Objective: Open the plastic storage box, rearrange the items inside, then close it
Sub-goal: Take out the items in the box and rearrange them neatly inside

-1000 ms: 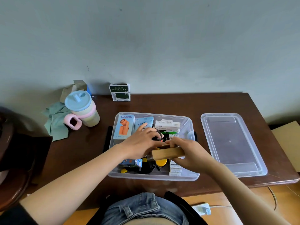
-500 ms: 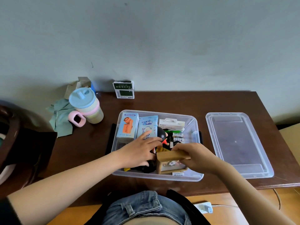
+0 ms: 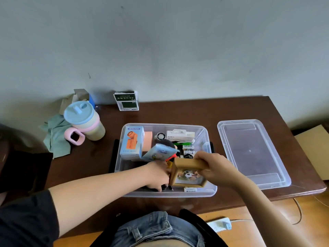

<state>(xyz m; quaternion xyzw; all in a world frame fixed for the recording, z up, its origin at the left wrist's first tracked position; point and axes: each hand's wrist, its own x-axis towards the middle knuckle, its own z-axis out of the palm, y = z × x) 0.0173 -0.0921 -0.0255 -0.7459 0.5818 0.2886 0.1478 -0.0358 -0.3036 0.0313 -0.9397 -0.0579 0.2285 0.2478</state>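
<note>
This looks like a room in a home. A dark wooden table [image 3: 195, 111] stands against a plain painted wall [image 3: 160, 41]. Beyond the left hand [image 3: 156, 173] sit a child's spouted cup [image 3: 83, 122] with pink handles and a crumpled green cloth [image 3: 55, 138]. Near the right hand [image 3: 215, 166], a clear storage box [image 3: 165, 194] holds household odds and ends, among them a mini fan carton [image 3: 131, 141].

a dark brown wooden table [image 3: 187, 113] carries a clear storage box [image 3: 212, 192] at its front edge, the box's lid [image 3: 252, 154] flat toward the right edge, a green carton [image 3: 126, 101] at the back edge, and a lidded cup [image 3: 83, 120] and green cloth [image 3: 56, 136] near the back left corner.
</note>
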